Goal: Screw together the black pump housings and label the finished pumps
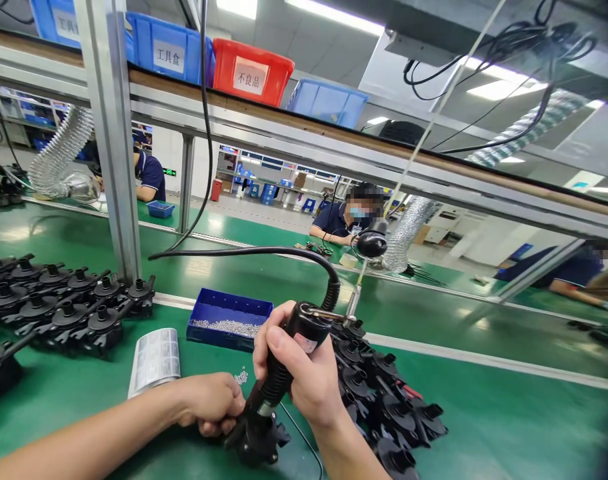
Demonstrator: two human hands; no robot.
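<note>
My right hand (304,367) is wrapped round a black electric screwdriver (277,377), which hangs from a cord and tilts down to the left. Its lower end meets a black plastic part (257,440) on the green bench. My left hand (214,403) is closed, its fingertips at the left side of that part, gripping its edge; the fingers partly hide the contact. Just beyond the left hand lies a small heap of loose screws (241,377). A blue tray (224,337) behind it holds many more small metal pieces.
Rows of similar black parts stand at left (67,310) and right (384,393). A roll of labels (157,360) lies left of the tray. Overhead, a shelf carries blue bins (169,50) and a red bin (254,70). A metal post (109,147) rises at left. Co-workers sit beyond.
</note>
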